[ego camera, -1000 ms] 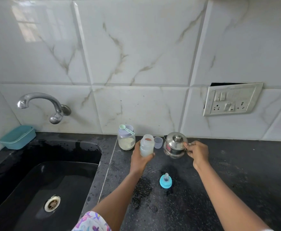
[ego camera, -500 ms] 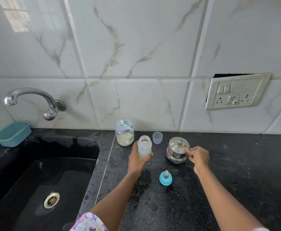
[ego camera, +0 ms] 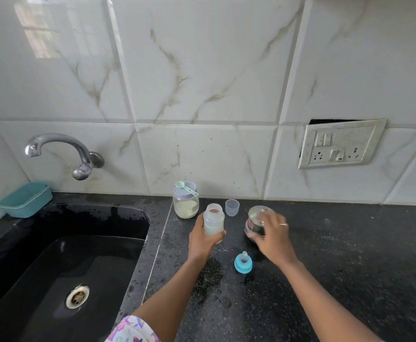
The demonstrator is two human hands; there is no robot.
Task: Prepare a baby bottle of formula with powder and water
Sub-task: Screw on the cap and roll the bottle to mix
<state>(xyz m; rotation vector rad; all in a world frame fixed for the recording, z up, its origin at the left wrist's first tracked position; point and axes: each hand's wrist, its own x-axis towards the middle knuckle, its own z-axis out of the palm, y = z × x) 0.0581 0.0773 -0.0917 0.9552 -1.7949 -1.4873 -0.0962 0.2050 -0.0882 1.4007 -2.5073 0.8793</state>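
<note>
Gripping bottle [ego camera: 214,222] with left hand [ego camera: 200,240]; right hand [ego camera: 272,234] blurred on steel pot [ego camera: 253,224], grip unclear. Keep bottle upright, pour slowly.

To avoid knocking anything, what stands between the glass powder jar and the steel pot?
In the head view: the open translucent baby bottle, held by the left hand, and a small clear plastic cup.

The blurred right hand [ego camera: 272,233] hides much of the steel pot [ego camera: 254,217]; its grip is unclear.
</note>
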